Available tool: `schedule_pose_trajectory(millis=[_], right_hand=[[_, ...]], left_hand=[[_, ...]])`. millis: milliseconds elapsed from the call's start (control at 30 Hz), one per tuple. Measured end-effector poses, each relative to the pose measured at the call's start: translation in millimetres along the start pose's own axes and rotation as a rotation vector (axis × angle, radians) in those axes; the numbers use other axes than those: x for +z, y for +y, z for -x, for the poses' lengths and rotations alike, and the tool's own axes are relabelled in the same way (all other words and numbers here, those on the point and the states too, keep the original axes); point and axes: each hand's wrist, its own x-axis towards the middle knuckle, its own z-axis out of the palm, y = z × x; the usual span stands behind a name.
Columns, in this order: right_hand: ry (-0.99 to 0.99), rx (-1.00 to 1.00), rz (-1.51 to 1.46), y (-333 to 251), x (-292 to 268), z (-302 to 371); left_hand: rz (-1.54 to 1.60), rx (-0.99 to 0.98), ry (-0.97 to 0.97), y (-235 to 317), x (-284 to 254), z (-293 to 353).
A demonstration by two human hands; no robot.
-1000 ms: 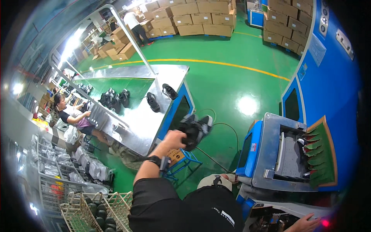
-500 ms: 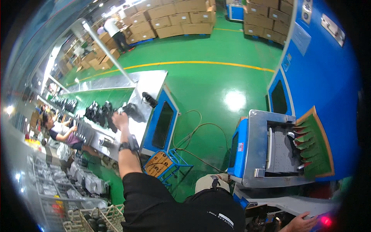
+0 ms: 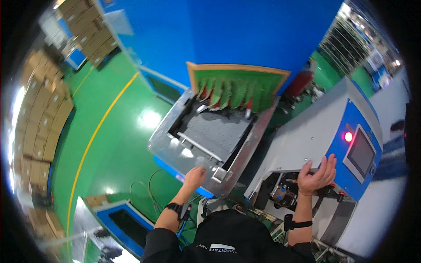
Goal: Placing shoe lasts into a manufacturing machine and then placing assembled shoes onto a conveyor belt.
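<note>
Two hands: left hand (image 3: pixel 195 177), fingers curled, by frame (image 3: pixel 175 151); right hand (image 3: pixel 316 177), fingers loosely spread, by casing (image 3: pixel 312 127). Casing probably heavy, stiff; grip lower edge.

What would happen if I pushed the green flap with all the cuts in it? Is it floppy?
The green flap's strips would probably bend easily, because they're cut apart and look wavy. The uncut part might feel stiffer, since a tan border runs along its edge. It probably wouldn't roll, being broad and flat.
</note>
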Motion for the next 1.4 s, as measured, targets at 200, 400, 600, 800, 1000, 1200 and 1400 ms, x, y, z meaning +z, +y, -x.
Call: schedule_pose_trajectory(millis=[200, 400, 600, 800, 1000, 1200, 1400], right_hand=[[0.054, -0.026, 0.127, 20.5, 0.4, 1.0], [-0.039, -0.032, 0.174, 13.1, 8.8, 19.2], [-0.077, -0.015, 0.184, 12.8, 2.0, 22.8], [-0.005, -0.015, 0.192, 17.9, 6.9, 25.4], [0.018, -0.002, 0.138, 12.1, 10.5, 10.7], [-0.184, 0.189, -0.187, -30.4, -38.4, 2.0], [-0.676, 1.305, -1.631, -122.6, -70.2, 72.7]], left_hand=[[-0.033, 0.345, -0.348, 125.9, 93.4, -218.8], [0.153, -0.205, -0.211, 128.8, 147.8, -411.8], [0.065, -0.169, 0.075, 149.8, 188.7, -421.1], [0.098, 0.064, -0.135, 142.2, 120.9, -382.9], [1.034, -0.164, -0.500, 121.4, 10.0, -246.8], [0.824, -0.033, -0.277, 132.9, -33.8, -26.1], [0.296, -0.029, -0.611, 177.9, -85.7, 91.5]])
